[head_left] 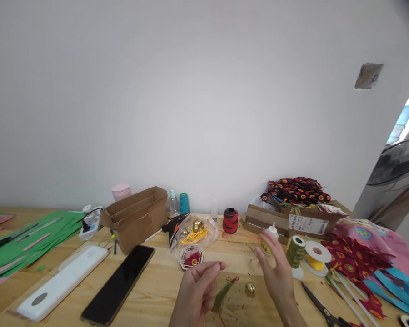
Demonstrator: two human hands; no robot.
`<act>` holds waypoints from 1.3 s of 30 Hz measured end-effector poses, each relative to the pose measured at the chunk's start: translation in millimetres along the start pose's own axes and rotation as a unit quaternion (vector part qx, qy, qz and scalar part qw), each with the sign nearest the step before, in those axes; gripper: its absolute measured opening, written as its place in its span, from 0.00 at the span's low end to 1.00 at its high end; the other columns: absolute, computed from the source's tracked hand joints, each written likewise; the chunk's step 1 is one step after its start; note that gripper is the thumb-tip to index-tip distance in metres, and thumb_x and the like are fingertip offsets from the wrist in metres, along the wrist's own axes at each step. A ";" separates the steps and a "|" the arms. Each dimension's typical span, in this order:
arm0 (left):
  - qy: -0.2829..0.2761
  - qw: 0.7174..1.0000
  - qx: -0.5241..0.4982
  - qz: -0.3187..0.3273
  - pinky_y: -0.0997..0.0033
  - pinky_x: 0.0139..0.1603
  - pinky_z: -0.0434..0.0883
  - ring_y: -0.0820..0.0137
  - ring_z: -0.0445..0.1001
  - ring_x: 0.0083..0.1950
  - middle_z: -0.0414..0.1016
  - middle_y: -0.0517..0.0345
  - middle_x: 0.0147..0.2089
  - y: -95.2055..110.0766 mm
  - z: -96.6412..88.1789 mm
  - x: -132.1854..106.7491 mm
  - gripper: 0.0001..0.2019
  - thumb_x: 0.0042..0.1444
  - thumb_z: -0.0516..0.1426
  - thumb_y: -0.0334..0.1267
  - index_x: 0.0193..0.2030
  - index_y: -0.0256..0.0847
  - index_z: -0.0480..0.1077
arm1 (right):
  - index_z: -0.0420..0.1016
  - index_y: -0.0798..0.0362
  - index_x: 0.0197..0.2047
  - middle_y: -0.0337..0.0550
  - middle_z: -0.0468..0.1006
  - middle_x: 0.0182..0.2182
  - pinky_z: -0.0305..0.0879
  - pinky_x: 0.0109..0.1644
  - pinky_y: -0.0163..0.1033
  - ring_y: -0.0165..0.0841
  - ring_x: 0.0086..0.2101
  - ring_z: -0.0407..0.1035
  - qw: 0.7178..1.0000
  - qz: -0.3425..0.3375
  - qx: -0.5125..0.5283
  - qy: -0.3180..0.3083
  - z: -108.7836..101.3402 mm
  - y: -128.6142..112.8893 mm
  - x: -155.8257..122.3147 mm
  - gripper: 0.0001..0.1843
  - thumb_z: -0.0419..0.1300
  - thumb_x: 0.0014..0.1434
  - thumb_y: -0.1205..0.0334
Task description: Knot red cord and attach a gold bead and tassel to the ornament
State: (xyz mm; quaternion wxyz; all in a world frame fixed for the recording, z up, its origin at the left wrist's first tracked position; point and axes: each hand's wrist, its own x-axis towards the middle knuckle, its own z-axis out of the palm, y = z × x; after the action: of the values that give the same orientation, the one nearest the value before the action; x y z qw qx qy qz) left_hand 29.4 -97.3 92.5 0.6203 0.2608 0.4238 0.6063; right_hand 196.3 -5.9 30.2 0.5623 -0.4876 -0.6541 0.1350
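Observation:
My left hand (199, 290) is closed in a pinch, with a small bit of red thread (222, 264) showing at the fingertips. Close to its right side lies a green tassel (221, 296) with a red cord loop at its top. A round gold bell (250, 289) rests on the table between my two hands. My right hand (276, 277) is raised with thumb and fingers apart, holding nothing. Behind its fingers stands a white squeeze bottle (272, 230) with a nozzle, partly hidden. An octagonal white lattice frame (191, 257) with red cloth inside lies beyond my left hand.
A plastic bag (204, 231) holds gold bells and yellow cord. Thread spools (296, 252), black scissors (322, 309) and patterned cloth (354, 256) lie right. A phone (119, 284), white power bank (63, 281), cardboard box (138, 220) and green sheets (51, 231) lie left.

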 end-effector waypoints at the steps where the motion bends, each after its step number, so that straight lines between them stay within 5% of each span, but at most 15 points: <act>1: 0.000 1.000 0.009 0.003 0.82 0.14 0.37 0.84 0.38 0.15 0.43 0.75 0.12 -0.5 1.0 -0.7 0.14 0.36 0.64 0.42 0.26 0.33 0.74 | 0.72 0.54 0.42 0.52 0.72 0.45 0.59 0.51 0.51 0.42 0.48 0.63 0.997 -0.012 0.050 -0.060 -0.5 -16.8 -6.7 0.16 0.52 0.54 0.55; 4: -0.009 0.999 0.044 0.026 0.80 0.15 0.38 0.84 0.38 0.15 0.45 0.74 0.11 -2.8 3.4 -2.4 0.15 0.36 0.63 0.44 0.26 0.32 0.74 | 0.74 0.51 0.42 0.48 0.76 0.42 0.65 0.48 0.47 0.39 0.45 0.68 0.967 -0.015 0.186 -0.174 0.7 -61.0 -20.4 0.14 0.53 0.55 0.58; 9: -0.003 0.989 0.129 0.073 0.78 0.14 0.39 0.83 0.40 0.12 0.47 0.73 0.08 -5.6 3.3 -4.1 0.17 0.38 0.61 0.48 0.24 0.32 0.75 | 0.77 0.48 0.37 0.45 0.78 0.38 0.69 0.44 0.44 0.39 0.42 0.70 0.937 -0.013 0.282 -0.206 6.1 -88.3 -22.9 0.10 0.56 0.53 0.59; 16: -0.004 0.992 0.110 0.059 0.78 0.13 0.38 0.84 0.40 0.12 0.47 0.73 0.09 -3.7 14.4 -5.5 0.16 0.36 0.62 0.46 0.24 0.32 0.74 | 0.78 0.49 0.29 0.44 0.78 0.29 0.71 0.33 0.38 0.38 0.32 0.72 0.964 -0.058 0.242 -0.092 3.4 -77.3 -22.7 0.06 0.60 0.49 0.61; 21: -0.038 0.994 0.098 0.044 0.78 0.13 0.38 0.84 0.40 0.12 0.48 0.74 0.09 -3.9 23.2 -1.5 0.18 0.35 0.62 0.48 0.26 0.33 0.74 | 0.75 0.50 0.27 0.41 0.76 0.24 0.68 0.31 0.36 0.35 0.28 0.70 0.975 -0.113 0.175 -0.080 -13.4 -75.8 -13.9 0.05 0.58 0.50 0.66; 30: -0.033 0.990 0.134 0.013 0.79 0.12 0.37 0.85 0.41 0.10 0.50 0.73 0.07 -10.8 29.5 7.0 0.19 0.32 0.63 0.52 0.21 0.34 0.73 | 0.69 0.52 0.18 0.38 0.71 0.19 0.64 0.30 0.35 0.32 0.24 0.67 0.980 -0.025 0.172 -0.098 -20.6 -74.1 -6.7 0.14 0.56 0.53 0.61; 36: -0.004 0.994 0.111 0.014 0.81 0.11 0.37 0.86 0.39 0.10 0.49 0.74 0.07 -16.3 25.6 12.0 0.20 0.31 0.63 0.52 0.22 0.33 0.73 | 0.76 0.49 0.39 0.45 0.78 0.37 0.67 0.39 0.38 0.35 0.35 0.71 0.937 0.137 0.301 -0.110 -22.6 -58.2 -9.0 0.16 0.55 0.52 0.50; 39: -0.005 0.994 0.108 0.015 0.81 0.12 0.37 0.86 0.41 0.11 0.51 0.72 0.07 -17.5 25.4 12.3 0.19 0.31 0.64 0.51 0.22 0.33 0.74 | 0.77 0.50 0.37 0.47 0.78 0.37 0.67 0.42 0.41 0.37 0.36 0.71 0.922 0.172 0.319 -0.134 -18.5 -60.8 -15.5 0.18 0.55 0.51 0.48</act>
State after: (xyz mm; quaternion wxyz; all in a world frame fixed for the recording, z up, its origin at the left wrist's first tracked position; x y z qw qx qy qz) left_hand 59.0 -82.7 88.2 0.5811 0.3355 0.4797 0.5654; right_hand 181.2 -54.7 71.0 0.5630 -0.3646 -0.5521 0.4953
